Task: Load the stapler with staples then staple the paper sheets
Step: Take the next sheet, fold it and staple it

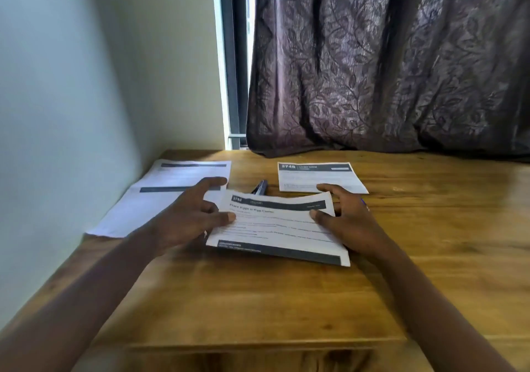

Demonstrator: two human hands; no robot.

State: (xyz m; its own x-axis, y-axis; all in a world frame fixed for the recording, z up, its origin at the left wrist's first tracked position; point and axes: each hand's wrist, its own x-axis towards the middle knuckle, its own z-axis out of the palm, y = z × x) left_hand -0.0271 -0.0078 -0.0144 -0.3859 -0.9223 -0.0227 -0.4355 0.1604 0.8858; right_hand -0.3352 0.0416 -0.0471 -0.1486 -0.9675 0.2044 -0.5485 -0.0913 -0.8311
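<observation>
Both forearms came in from the bottom corners and met at mid-table. The left hand [189,214] was at the left edge of the sheets [275,228] and the right hand [351,222] at the right edge.

Left hand: thumb [228,216] lay flat on top of the sheets' left edge. The index finger pointed forward, nearly straight, over the left papers [169,194]. The other fingers were curled by the sheets' edge with their tips hidden. This read as a pinch on the sheets.

Right hand: thumb [317,215] pressed on top of the right edge. The index finger reached along the far right corner, and the rest were tucked under and out of sight. It also gripped the sheets. Both palms faced inward and the wrists were low, near the table [430,257].

The sheets sat between the hands, printed side up and turned slightly clockwise. The far edge was wavy and lifted, and the near edge was at or near the tabletop. I couldn't tell whether it touched.

The stapler [259,187] was a dark shape on the table just behind the sheets' far edge. It was partly hidden by them and neither hand touched it. I couldn't tell whether it was open or closed.

A far sheet [318,178] lay flat beyond the right hand. The left papers lay against the wall [71,99]. A curtain [387,62] hung behind the table.
</observation>
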